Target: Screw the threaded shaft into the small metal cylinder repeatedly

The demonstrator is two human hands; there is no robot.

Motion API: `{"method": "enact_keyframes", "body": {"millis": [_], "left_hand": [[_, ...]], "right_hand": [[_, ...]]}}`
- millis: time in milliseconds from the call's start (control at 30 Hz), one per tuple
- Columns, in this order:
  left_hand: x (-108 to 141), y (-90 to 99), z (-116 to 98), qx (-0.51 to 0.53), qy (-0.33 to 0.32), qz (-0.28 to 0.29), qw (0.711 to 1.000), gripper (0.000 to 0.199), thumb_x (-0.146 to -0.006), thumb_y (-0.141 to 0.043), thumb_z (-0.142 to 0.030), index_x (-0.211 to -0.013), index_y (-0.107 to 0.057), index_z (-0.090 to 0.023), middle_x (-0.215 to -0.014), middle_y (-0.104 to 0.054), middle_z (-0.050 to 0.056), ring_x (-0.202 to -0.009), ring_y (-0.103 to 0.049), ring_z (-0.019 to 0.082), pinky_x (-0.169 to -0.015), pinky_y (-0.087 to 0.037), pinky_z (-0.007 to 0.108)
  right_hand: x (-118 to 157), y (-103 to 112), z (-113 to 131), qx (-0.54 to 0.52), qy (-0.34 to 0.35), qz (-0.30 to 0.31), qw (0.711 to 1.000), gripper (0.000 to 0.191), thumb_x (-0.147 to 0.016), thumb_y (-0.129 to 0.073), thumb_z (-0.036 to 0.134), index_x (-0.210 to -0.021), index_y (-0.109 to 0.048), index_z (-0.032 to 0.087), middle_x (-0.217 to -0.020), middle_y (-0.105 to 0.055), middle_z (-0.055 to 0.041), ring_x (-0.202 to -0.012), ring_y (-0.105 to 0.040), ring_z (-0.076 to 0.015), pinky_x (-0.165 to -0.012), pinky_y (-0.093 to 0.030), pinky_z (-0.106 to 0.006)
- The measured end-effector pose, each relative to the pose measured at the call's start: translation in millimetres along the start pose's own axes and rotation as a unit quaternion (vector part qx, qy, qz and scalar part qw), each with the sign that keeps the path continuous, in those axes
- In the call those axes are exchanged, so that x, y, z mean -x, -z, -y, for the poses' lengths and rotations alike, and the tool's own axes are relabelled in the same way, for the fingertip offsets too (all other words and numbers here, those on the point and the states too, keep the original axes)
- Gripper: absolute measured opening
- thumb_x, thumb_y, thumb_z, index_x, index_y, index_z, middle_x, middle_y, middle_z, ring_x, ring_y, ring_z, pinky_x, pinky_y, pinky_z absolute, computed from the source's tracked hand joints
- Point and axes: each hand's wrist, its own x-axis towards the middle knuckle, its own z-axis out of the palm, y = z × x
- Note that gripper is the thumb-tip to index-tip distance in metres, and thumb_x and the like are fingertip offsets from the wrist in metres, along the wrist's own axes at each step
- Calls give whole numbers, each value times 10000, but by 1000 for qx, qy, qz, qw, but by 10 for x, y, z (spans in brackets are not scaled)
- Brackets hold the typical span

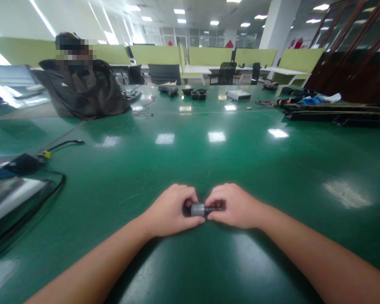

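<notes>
Close in front of me, both hands meet over the green tabletop [190, 164]. Between them is a small grey metal cylinder [198, 210], lying sideways, with a thin dark rod [213, 208] reaching from its right end. The rod looks threaded, but blur hides the detail. My left hand [174, 211] is closed round the cylinder, thumb below and fingers above. My right hand [234, 207] pinches the rod, its fingertips curled over the far side. The cylinder's left end is partly hidden inside my left hand. I cannot tell whether cylinder and rod are one piece.
A black cable [55, 190] and a flat device [15, 198] lie at the left. A person [82, 84] in dark clothing sits at the far left. Along the far edge are a silver box [238, 95] and black parts [199, 94]. Long black strips [335, 113] lie far right.
</notes>
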Motion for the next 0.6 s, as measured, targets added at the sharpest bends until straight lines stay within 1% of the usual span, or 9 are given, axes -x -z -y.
{"method": "enact_keyframes", "body": {"millis": [67,133,200,267,333,433,600], "left_hand": [[-5,-13,0,-8,2,2,1000,318,-692,-839,-399,-829,-631,-201,-752,-634,-22,-705,-579,170,-708,-386,304],[-5,-12,1,-8,-4,6,1000,357,-683,-848,-441,-859,-644,-206,-750,-625,-25,-704,-577,170,-711,-383,307],[-4,-1,2,2,-13,11,1000,365,-719,-823,-481,-904,-660,-212,-761,-626,-23,-714,-582,171,-724,-387,311],[-6,12,2,11,-17,15,1000,293,-797,-762,-463,-910,-666,-211,-771,-635,-16,-726,-590,169,-738,-391,313],[-8,20,4,16,-16,15,1000,231,-841,-721,-423,-874,-662,-201,-781,-649,-8,-736,-598,169,-747,-392,313],[-8,18,8,14,-16,13,1000,233,-839,-721,-412,-837,-647,-191,-795,-660,-1,-751,-604,175,-752,-392,313],[-5,8,13,8,-15,15,1000,243,-850,-709,-424,-846,-643,-191,-794,-655,-1,-749,-596,177,-749,-387,314]], "right_hand": [[-12,-39,15,-7,-3,-3,1000,133,-763,-752,169,-894,-769,183,-801,-698,-10,-707,-606,-128,-678,-432,-244],[-12,-51,13,-8,-7,-4,1000,143,-769,-741,154,-906,-768,185,-800,-696,-8,-704,-606,-126,-683,-433,-244],[-5,-46,3,1,-2,-7,1000,141,-780,-740,169,-917,-769,189,-811,-701,-9,-721,-609,-131,-700,-431,-251],[1,-38,-4,11,5,-9,1000,129,-792,-738,187,-917,-769,192,-814,-704,-9,-732,-609,-134,-711,-427,-256],[4,-33,-6,14,11,-11,1000,121,-801,-732,195,-916,-769,192,-811,-704,-7,-730,-608,-133,-705,-423,-253],[3,-34,-7,14,25,-15,999,116,-803,-733,208,-912,-767,186,-808,-704,-7,-726,-610,-131,-698,-424,-248],[4,-42,-24,23,46,-19,999,118,-831,-717,221,-932,-771,192,-849,-721,-19,-772,-631,-144,-727,-436,-256]]}}
